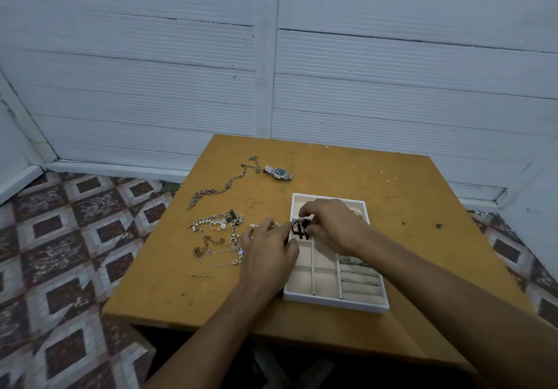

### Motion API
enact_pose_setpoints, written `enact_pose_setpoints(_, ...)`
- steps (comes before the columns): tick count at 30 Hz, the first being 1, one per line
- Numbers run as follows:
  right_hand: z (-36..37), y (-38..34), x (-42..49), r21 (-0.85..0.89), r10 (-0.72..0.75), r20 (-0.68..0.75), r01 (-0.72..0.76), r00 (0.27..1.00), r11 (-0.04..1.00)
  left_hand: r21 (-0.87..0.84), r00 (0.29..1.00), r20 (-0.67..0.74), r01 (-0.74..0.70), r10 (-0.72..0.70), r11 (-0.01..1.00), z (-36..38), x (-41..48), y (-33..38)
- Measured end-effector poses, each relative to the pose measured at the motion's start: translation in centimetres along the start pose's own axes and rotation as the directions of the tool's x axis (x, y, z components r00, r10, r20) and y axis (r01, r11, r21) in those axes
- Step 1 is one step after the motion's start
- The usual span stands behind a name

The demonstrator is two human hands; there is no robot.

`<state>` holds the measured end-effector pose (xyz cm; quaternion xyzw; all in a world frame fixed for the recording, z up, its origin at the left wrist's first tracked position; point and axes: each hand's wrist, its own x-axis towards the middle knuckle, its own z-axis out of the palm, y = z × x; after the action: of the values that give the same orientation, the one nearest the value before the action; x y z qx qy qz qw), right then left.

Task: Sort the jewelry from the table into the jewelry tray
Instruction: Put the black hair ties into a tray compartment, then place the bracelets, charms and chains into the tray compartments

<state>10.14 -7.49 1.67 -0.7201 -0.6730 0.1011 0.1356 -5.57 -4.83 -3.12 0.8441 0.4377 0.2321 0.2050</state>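
2 hands are working over the jewelry tray (335, 303), both on 1 item: a dark cord piece (300, 230), bunched in loops.

Position: the dark cord piece is hanging between the hands, above the left side of the tray toward its far end. Which compartment it is over, I cannot tell; the hands are covering the dividers there.

Right hand (332, 225): fingers are curling down and pinching the cord's right side from above. It is reaching in over the tray's far half.

Left hand (268, 246): fingers are lying fairly straight, tips meeting the cord's left edge at the tray's left rim. Whether they are pinching or only steadying it, I cannot tell.

Key relation: the cord is lying directly between the 2 sets of fingertips, right of the left hand and left of the right. No clear long axis while it is looped. The right hand is the nearer to the compartments, so my judgement is that the drop depends on it letting go.

Not yet sorted, all on the table (392, 195) left of the tray:
- 1 wristwatch (277, 173), far edge
- 1 long chain (223, 188)
- 1 tangle of chains and pearls (219, 234), just beside the left hand
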Motion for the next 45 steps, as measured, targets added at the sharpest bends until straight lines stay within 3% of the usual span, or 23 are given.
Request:
enact_pose_setpoints(5, 1.1, -0.1, -0.5, -0.12, -0.023, -0.049, 0.017, 0.999, 0.993, 0.004, 1.0, -0.002, -0.008, 0.008, 1.0, -0.1, -0.1, 0.1)
enact_pose_setpoints(12, 2.5, -0.5, 0.0, 0.048, 0.118, -0.084, -0.114, 0.989, 0.992, 0.007, 1.0, -0.009, -0.02, 0.02, 1.0, 0.0, -0.1, 0.1)
enact_pose_setpoints(17, 2.1, -0.6, -0.4, -0.064, 0.086, -0.018, -0.087, 0.996, 0.994, 0.04, 0.999, 0.002, -0.042, 0.042, 0.998, -0.2, -0.1, 0.0)
enact_pose_setpoints(23, 2.1, -1.3, -0.9, -0.008, 0.075, -0.122, -0.077, 0.99, 0.997, 0.03, 0.998, 0.017, -0.052, 0.052, 0.998, -1.4, -0.6, -0.7)
enact_pose_setpoints(28, 2.2, -3.0, -0.5, -0.004, 0.05, -0.11, -0.051, 0.993, 0.999, 0.003, 0.999, -0.026, -0.043, 0.043, 0.999, -3.4, -1.8, -3.1)
enact_pose_setpoints(35, 3.2, -6.9, 1.8, 0.067, 0.014, -0.075, -0.01, 0.997, 0.998, 0.051, 0.994, -0.078, 0.079, -0.075, 0.996, -8.0, -4.1, -9.0)
enact_pose_setpoints(39, 4.5, -9.4, 4.1, 0.073, -0.008, -0.037, 0.011, 0.999, 0.997, 0.163, 0.983, -0.082, 0.178, -0.167, 0.97, -9.2, -4.8, -12.3)
enact_pose_setpoints(45, 6.7, -11.8, 6.7, -0.025, -0.023, 0.002, 0.023, 1.0, 0.999, 0.242, 0.982, -0.048, 0.187, -0.18, 0.952, -9.0, -5.4, -13.8)
